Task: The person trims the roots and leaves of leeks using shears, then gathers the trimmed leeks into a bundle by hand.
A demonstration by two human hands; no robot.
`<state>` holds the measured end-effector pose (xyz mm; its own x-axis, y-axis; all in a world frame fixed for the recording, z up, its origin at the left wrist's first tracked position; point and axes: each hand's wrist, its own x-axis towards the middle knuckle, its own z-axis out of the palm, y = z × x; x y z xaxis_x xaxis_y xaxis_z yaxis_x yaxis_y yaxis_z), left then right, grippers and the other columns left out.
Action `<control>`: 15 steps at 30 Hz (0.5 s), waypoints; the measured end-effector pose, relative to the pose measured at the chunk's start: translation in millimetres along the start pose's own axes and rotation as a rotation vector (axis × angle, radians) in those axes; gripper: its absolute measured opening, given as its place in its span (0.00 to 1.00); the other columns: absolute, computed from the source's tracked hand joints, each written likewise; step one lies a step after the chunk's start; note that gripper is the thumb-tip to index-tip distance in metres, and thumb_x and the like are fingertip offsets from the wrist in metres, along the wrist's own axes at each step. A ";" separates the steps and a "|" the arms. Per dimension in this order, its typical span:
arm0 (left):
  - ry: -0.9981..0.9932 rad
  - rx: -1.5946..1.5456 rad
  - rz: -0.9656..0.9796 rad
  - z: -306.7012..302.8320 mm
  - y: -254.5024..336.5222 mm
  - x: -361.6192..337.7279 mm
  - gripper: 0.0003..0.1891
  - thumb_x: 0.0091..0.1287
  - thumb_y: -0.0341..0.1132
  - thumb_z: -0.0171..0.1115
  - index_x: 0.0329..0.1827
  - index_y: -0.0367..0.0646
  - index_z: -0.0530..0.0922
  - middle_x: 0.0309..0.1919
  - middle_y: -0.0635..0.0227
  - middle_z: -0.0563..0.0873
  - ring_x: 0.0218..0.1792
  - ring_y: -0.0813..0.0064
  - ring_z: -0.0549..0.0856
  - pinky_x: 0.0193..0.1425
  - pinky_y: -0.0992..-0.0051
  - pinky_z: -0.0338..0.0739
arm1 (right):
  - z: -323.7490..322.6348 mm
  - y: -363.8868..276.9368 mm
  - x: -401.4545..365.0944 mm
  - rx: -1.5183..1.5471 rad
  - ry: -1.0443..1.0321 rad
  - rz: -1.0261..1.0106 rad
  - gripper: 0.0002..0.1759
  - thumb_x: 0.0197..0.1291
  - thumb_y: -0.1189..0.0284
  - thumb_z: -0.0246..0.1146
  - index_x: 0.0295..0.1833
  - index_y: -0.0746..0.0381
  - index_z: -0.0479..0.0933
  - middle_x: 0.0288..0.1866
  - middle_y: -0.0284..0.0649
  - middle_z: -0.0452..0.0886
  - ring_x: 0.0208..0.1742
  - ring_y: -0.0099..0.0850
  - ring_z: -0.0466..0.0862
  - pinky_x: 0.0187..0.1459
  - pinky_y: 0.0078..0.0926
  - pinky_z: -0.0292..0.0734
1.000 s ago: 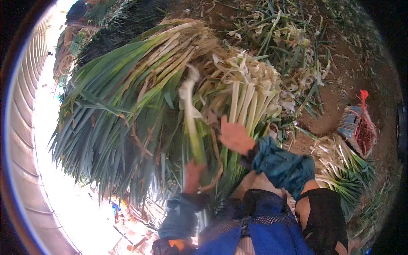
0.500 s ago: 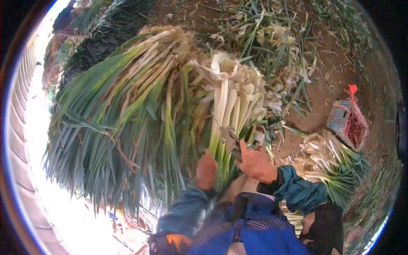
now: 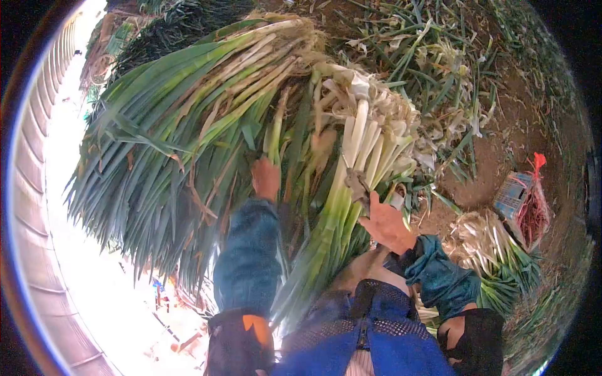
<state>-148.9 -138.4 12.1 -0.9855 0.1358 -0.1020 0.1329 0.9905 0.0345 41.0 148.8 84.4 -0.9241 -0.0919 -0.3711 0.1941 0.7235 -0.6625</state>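
My left hand point(image 3: 266, 178) is closed around a leek stalk point(image 3: 274, 141) at the right side of a big heap of leeks point(image 3: 169, 131) with dry outer leaves and roots. My right hand point(image 3: 387, 224) grips a grey metal tool point(image 3: 357, 185) with a thin tip; its exact kind I cannot make out. That tool lies over a bunch of peeled leeks point(image 3: 351, 150), white stems pointing away and green leaves hanging toward my lap. The fingers of my right hand partly hide the tool's handle.
A smaller pile of peeled leeks point(image 3: 486, 244) lies at the right, by a clear bag point(image 3: 530, 216) of reddish strips with a red tie. Leaf scraps point(image 3: 433, 75) cover the soil beyond the bunch. A pale ribbed wall point(image 3: 37, 213) curves along the left.
My left hand has moved up and left from the peeled bunch to a stalk in the heap. My right hand keeps its grip on the tool. The view has shifted slightly.
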 end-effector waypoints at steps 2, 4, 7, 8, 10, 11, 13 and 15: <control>-0.160 -0.160 -0.107 -8.5 4.0 14.9 0.17 0.56 0.40 0.64 0.42 0.36 0.77 0.34 0.51 0.81 0.38 0.50 0.80 0.42 0.55 0.74 | 2.2 -13.4 -1.3 0.024 0.027 -0.049 0.39 0.53 0.63 0.63 0.63 0.74 0.54 0.30 0.57 0.76 0.35 0.54 0.78 0.34 0.45 0.73; -0.343 -0.295 -0.166 -25.1 9.0 19.4 0.19 0.52 0.44 0.67 0.38 0.36 0.79 0.33 0.50 0.83 0.38 0.50 0.82 0.40 0.56 0.74 | 6.7 -20.3 -0.7 0.018 -0.005 -0.072 0.39 0.53 0.63 0.63 0.62 0.74 0.54 0.30 0.57 0.76 0.35 0.54 0.78 0.35 0.44 0.73; -0.296 -0.409 -0.210 -23.5 20.4 8.2 0.20 0.47 0.45 0.69 0.36 0.37 0.81 0.32 0.48 0.84 0.36 0.51 0.83 0.38 0.56 0.75 | 12.0 -31.3 -1.4 0.067 -0.083 -0.055 0.40 0.53 0.63 0.61 0.62 0.77 0.53 0.30 0.55 0.78 0.34 0.52 0.80 0.33 0.45 0.75; -0.283 -0.413 -0.175 -23.1 23.5 4.0 0.21 0.46 0.46 0.69 0.35 0.38 0.80 0.32 0.49 0.84 0.38 0.50 0.83 0.39 0.56 0.75 | 15.0 -36.2 -5.8 0.096 -0.123 -0.034 0.40 0.53 0.62 0.60 0.62 0.78 0.53 0.30 0.54 0.78 0.34 0.51 0.81 0.31 0.46 0.75; -0.246 -0.391 -0.215 -30.4 38.9 -10.6 0.20 0.46 0.45 0.69 0.35 0.38 0.78 0.34 0.49 0.83 0.39 0.50 0.82 0.41 0.57 0.75 | 15.3 -48.1 -20.1 0.135 -0.154 -0.044 0.38 0.53 0.63 0.61 0.60 0.77 0.54 0.29 0.55 0.78 0.33 0.53 0.80 0.31 0.47 0.75; -0.225 -0.379 -0.236 -35.2 45.6 -18.0 0.20 0.46 0.44 0.69 0.35 0.38 0.78 0.34 0.50 0.83 0.39 0.49 0.82 0.42 0.57 0.75 | 13.0 -55.4 -25.5 0.154 -0.169 -0.052 0.37 0.53 0.63 0.61 0.59 0.77 0.55 0.28 0.55 0.78 0.32 0.54 0.80 0.31 0.48 0.75; -0.242 -0.295 -0.254 -39.4 52.7 -30.0 0.21 0.46 0.44 0.68 0.38 0.38 0.76 0.36 0.49 0.83 0.40 0.48 0.82 0.44 0.57 0.75 | 11.7 -64.0 -26.4 0.181 -0.182 -0.057 0.34 0.52 0.64 0.61 0.57 0.75 0.57 0.27 0.57 0.77 0.30 0.55 0.80 0.32 0.49 0.75; -0.286 -0.242 -0.289 -40.7 57.2 -44.0 0.22 0.48 0.42 0.68 0.41 0.38 0.73 0.37 0.49 0.83 0.41 0.47 0.82 0.45 0.56 0.74 | 17.3 -67.7 -23.6 0.200 -0.140 -0.095 0.33 0.52 0.64 0.61 0.56 0.75 0.57 0.28 0.58 0.78 0.31 0.55 0.80 0.32 0.49 0.75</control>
<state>-102.2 -88.6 59.0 -0.9053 -0.1110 -0.4101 -0.2046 0.9599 0.1918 55.3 90.2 126.8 -0.8894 -0.2570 -0.3781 0.1823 0.5590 -0.8089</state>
